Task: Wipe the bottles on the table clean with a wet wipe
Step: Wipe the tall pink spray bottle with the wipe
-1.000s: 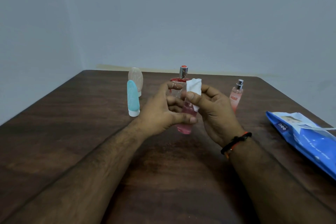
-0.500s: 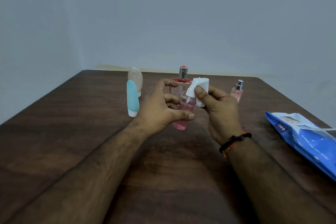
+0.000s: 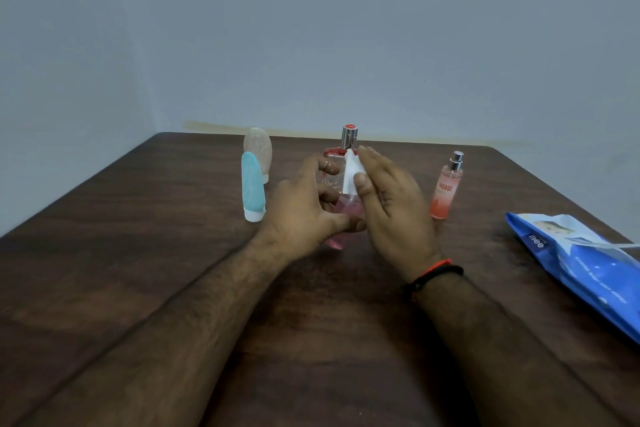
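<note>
My left hand grips a small clear bottle of pink liquid and holds it just above the brown table. My right hand pinches a folded white wet wipe between thumb and fingers and presses it against the upper part of this bottle. The bottle's top is hidden by the wipe and my hands. Behind them stands a red-trimmed glass bottle with a silver cap.
A teal squeeze bottle and a translucent one stand to the left of my hands. A pink spray bottle stands to the right. A blue wet-wipe pack lies at the table's right edge.
My right hand has turned in over the bottle's top, with the wipe now pressed against it and the fingers straighter. The held bottle has come more upright in my left hand.
</note>
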The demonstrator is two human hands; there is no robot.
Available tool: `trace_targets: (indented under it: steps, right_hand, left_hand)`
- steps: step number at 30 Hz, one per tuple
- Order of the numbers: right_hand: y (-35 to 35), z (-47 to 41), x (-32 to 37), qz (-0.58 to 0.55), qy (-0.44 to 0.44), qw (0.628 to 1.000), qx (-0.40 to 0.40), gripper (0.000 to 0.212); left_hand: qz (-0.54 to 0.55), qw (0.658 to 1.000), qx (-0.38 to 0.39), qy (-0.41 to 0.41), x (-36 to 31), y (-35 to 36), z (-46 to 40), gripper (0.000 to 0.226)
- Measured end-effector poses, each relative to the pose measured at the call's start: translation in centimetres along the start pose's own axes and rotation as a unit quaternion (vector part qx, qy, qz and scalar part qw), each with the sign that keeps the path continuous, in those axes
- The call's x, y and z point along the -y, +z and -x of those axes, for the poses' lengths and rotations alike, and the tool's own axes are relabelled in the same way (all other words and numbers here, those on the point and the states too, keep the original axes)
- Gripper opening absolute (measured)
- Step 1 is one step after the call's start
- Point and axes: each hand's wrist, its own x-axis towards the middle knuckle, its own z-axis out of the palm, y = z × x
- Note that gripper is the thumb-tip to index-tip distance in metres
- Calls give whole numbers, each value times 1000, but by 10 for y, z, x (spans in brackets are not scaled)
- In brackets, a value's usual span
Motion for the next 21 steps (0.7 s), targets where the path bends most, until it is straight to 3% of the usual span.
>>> trace_targets:
  steps: [7,11,12,16,21]
  right_hand:
    - [-7,0,-2,49,2,999,-14,29]
    - [-9,-1,3,17,37,999,21,16]
    - [-9,-2,3,4,61,998,27,21]
    - [-13,-7,-2,-205,212,955,28,33]
    - [-17,-9,3,-370,290,881,-49,25]
  left_hand:
    - [-102,993,-11,60,4,-3,-1,69]
    - [-142,984,-8,106,5,-3,0,63]
    - [-151,981,-6,120,5,-2,0,62]
    - [-177,974,-9,139,5,-1,0,63]
    - [-101,990,14,98,6,-1,-3,61]
